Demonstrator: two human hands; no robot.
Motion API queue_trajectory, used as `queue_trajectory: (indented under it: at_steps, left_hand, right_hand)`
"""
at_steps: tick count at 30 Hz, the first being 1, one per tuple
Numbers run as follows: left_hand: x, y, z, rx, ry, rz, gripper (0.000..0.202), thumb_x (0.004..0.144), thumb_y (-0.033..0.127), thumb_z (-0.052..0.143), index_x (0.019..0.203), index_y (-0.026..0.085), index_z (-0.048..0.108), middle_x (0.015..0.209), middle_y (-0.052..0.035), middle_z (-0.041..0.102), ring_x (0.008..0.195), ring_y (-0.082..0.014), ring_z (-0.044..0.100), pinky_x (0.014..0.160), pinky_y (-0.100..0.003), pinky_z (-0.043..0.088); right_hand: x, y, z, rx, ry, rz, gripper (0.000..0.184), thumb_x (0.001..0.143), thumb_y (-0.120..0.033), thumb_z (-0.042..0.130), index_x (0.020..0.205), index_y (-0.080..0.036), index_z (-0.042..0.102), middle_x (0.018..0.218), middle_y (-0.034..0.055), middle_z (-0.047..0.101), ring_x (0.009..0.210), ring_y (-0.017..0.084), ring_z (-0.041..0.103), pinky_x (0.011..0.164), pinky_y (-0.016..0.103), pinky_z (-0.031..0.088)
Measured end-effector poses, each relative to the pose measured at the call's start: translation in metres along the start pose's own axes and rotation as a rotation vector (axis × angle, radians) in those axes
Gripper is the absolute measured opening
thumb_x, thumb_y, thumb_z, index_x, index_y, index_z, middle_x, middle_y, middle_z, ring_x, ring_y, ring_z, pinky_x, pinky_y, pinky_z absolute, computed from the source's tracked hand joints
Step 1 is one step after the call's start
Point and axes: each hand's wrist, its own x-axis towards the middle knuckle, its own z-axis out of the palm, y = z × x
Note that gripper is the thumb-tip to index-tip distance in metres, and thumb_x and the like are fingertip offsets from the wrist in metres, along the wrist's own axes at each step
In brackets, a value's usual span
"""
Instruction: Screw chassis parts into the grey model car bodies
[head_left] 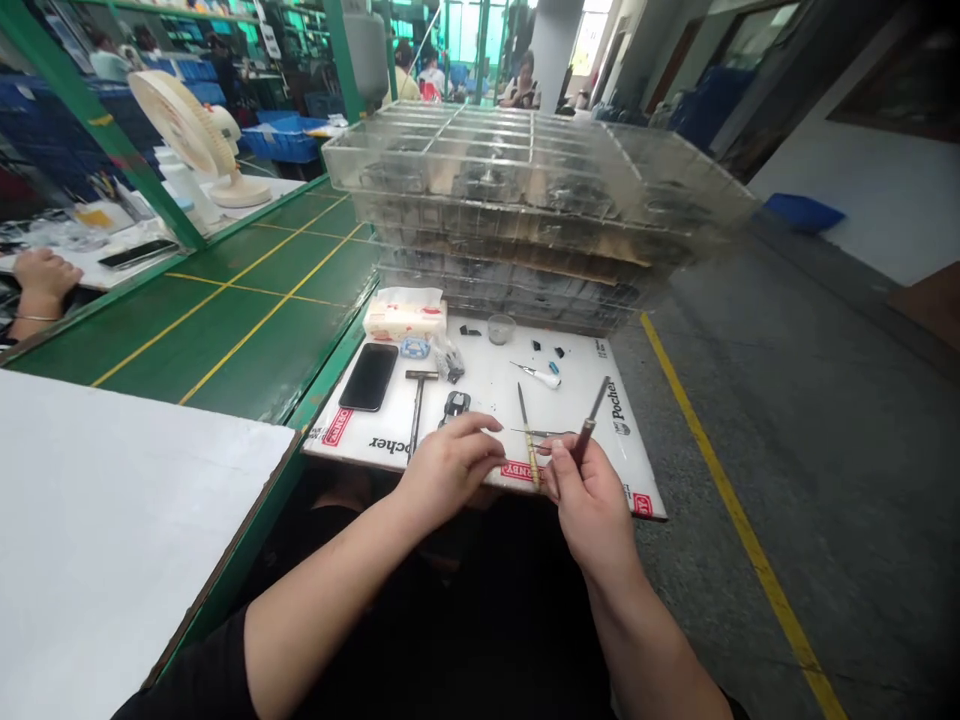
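- Our right hand is closed around a dark-handled tool, gripped low like a pen, with the shaft slanting up and away over the white board.
- Our left hand rests at the board's near edge, thumb and forefinger pinched narrow. We cannot tell whether anything tiny sits between them.
- A thin metal piece runs between the two hands, just above the board. We cannot tell which hand has it.
- To do this fine work well, we judge that both wrists should rest on the board's edge. The tool should be gripped near its working end and the small piece kept low over the board, so a slip drops it onto white rather than the floor.
- A yellow-handled file lies close beside the right fingers, so we should mind not to nudge it.
- Further up the board lie a phone, a small hammer, a toy car body and a white-handled screwdriver.
- Containers: a stack of clear trays stands behind the board, divided into compartments that hold dark pieces too blurred to name.
- A small clear cup stands at the board's far edge, and its contents cannot be made out.
- A tissue pack lies left of the cup with a sheet sticking out of the top.
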Motion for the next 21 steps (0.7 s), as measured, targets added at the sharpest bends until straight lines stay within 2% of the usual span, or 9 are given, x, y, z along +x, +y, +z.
queue_trajectory:
  at_steps: [4, 8, 11, 13, 16, 17, 19, 20, 21]
  left_hand:
    - [0.071, -0.029, 0.009, 0.147, 0.055, -0.119, 0.009, 0.100, 0.018, 0.086, 0.092, 0.023, 0.088, 0.112, -0.0119, 0.079, 0.117, -0.0333, 0.076, 0.111, -0.051, 0.062]
    - [0.135, -0.036, 0.016, 0.167, 0.016, -0.141, 0.017, 0.097, 0.010, 0.084, 0.083, 0.021, 0.086, 0.094, -0.0103, 0.075, 0.106, -0.0326, 0.075, 0.103, -0.048, 0.061]
    - [0.147, -0.023, 0.012, 0.099, 0.019, -0.110, 0.012, 0.098, 0.013, 0.085, 0.088, 0.021, 0.086, 0.102, -0.0098, 0.076, 0.100, -0.0291, 0.077, 0.099, -0.043, 0.062]
    - [0.127, -0.015, -0.002, 0.043, 0.055, -0.096, 0.009, 0.102, 0.017, 0.082, 0.095, 0.021, 0.086, 0.114, -0.0108, 0.079, 0.104, -0.0272, 0.078, 0.101, -0.042, 0.062]
    - [0.054, -0.003, -0.039, 0.006, 0.114, -0.149, 0.007, 0.109, 0.023, 0.078, 0.106, 0.021, 0.084, 0.130, -0.0111, 0.083, 0.112, -0.0242, 0.081, 0.101, -0.036, 0.063]
    - [0.022, 0.005, -0.053, 0.018, 0.129, -0.203, 0.008, 0.111, 0.025, 0.077, 0.108, 0.021, 0.083, 0.125, -0.0094, 0.086, 0.110, -0.0225, 0.082, 0.099, -0.033, 0.064]
    - [-0.044, 0.026, -0.077, 0.079, 0.165, -0.376, 0.009, 0.111, 0.030, 0.079, 0.109, 0.022, 0.083, 0.100, -0.0024, 0.088, 0.087, -0.0169, 0.083, 0.085, -0.027, 0.065]
    - [-0.075, 0.038, -0.090, 0.095, 0.165, -0.477, 0.011, 0.111, 0.033, 0.081, 0.108, 0.022, 0.082, 0.091, 0.0005, 0.087, 0.077, -0.0147, 0.082, 0.077, -0.024, 0.063]
    - [-0.107, 0.050, -0.106, 0.073, 0.128, -0.581, 0.013, 0.111, 0.033, 0.081, 0.108, 0.021, 0.081, 0.092, 0.0002, 0.088, 0.076, -0.0140, 0.082, 0.076, -0.023, 0.063]
  right_hand:
    - [0.010, -0.001, -0.010, 0.116, 0.066, 0.013, 0.053, 0.100, -0.073, 0.081, 0.106, -0.025, 0.059, 0.098, 0.0032, 0.079, 0.055, 0.009, 0.048, 0.049, 0.024, 0.039]
    - [-0.001, -0.004, -0.026, 0.097, 0.031, 0.045, 0.050, 0.092, -0.062, 0.095, 0.097, -0.021, 0.068, 0.069, -0.0016, 0.068, 0.048, 0.009, 0.046, 0.045, 0.022, 0.035]
    - [-0.012, -0.007, -0.036, 0.063, 0.064, 0.047, 0.050, 0.091, -0.061, 0.097, 0.100, -0.019, 0.071, 0.065, -0.0017, 0.068, 0.047, 0.009, 0.049, 0.046, 0.022, 0.039]
    - [-0.019, -0.006, -0.035, 0.061, 0.079, 0.072, 0.055, 0.087, -0.063, 0.099, 0.109, -0.019, 0.073, 0.075, 0.0017, 0.076, 0.047, 0.009, 0.051, 0.045, 0.022, 0.041]
    - [-0.032, 0.006, -0.029, 0.086, -0.006, 0.191, 0.065, 0.078, -0.063, 0.106, 0.118, -0.018, 0.081, 0.085, 0.0069, 0.083, 0.047, 0.009, 0.056, 0.042, 0.022, 0.046]
    - [-0.035, 0.014, -0.029, 0.098, -0.073, 0.246, 0.066, 0.074, -0.061, 0.108, 0.117, -0.017, 0.085, 0.091, 0.0099, 0.086, 0.050, 0.011, 0.061, 0.043, 0.023, 0.051]
    - [-0.029, 0.038, -0.030, 0.106, -0.271, 0.372, 0.065, 0.064, -0.056, 0.113, 0.112, -0.018, 0.091, 0.110, 0.0171, 0.090, 0.077, 0.027, 0.084, 0.061, 0.030, 0.071]
    - [-0.016, 0.053, -0.026, 0.088, -0.402, 0.399, 0.065, 0.060, -0.056, 0.114, 0.110, -0.020, 0.092, 0.114, 0.0189, 0.091, 0.089, 0.033, 0.089, 0.068, 0.034, 0.076]
    - [0.000, 0.071, -0.014, 0.067, -0.572, 0.404, 0.064, 0.054, -0.055, 0.116, 0.102, -0.020, 0.093, 0.108, 0.0205, 0.091, 0.087, 0.037, 0.089, 0.064, 0.036, 0.077]
